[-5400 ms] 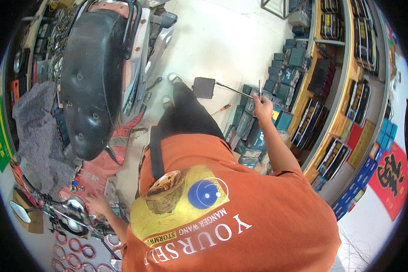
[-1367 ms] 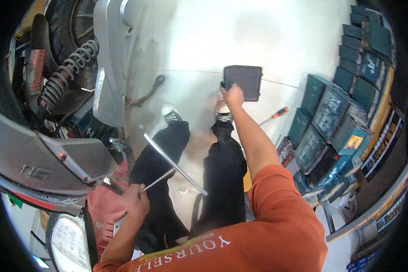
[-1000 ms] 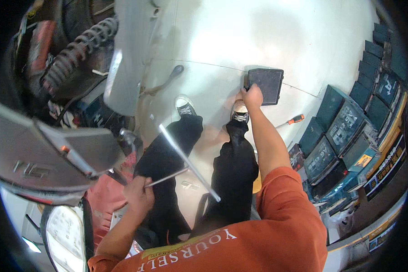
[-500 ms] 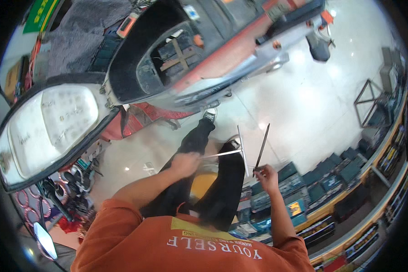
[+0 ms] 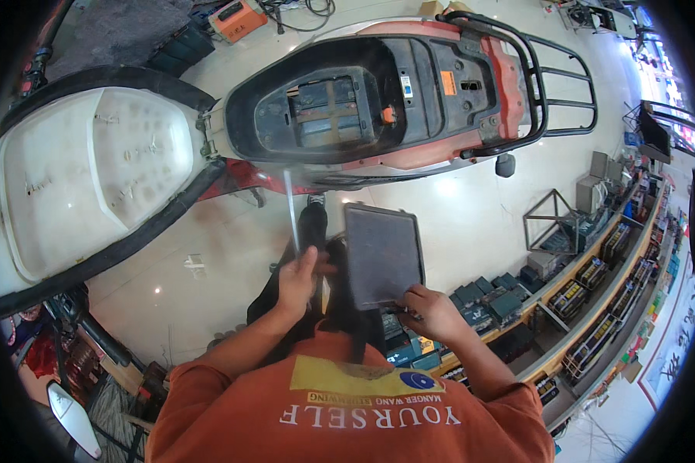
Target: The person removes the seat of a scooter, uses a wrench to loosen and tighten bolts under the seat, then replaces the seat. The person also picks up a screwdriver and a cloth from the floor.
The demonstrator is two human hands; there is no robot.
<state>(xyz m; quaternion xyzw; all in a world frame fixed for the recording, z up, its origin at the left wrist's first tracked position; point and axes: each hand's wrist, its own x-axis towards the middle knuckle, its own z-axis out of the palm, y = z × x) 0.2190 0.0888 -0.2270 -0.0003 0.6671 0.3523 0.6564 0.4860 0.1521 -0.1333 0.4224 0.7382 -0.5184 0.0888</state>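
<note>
In my left hand (image 5: 295,287) is a silver metal rod, the shaft of a T-handle wrench (image 5: 291,208); it stands up from my closed fingers, and its lower part is hidden. My right hand (image 5: 434,312) grips the near right corner of a dark rectangular cover panel (image 5: 384,255), its broad face now showing. Both are held over my legs. Beyond them stands a red electric scooter (image 5: 409,158). Its open under-seat bucket (image 5: 262,127) shows batteries (image 5: 324,112) through a cutout in the floor.
The upturned seat (image 5: 93,181) lies to the left with its white underside showing. A black rear rack (image 5: 571,100) juts out at the scooter's right. Several batteries (image 5: 502,305) line the floor beside a wooden shelf (image 5: 548,359). An orange box (image 5: 238,21) sits at the back.
The panel has turned from edge-on to broad face and moved left. The wrench has swung upright in my left hand. My view has shifted, showing more of the scooter.
</note>
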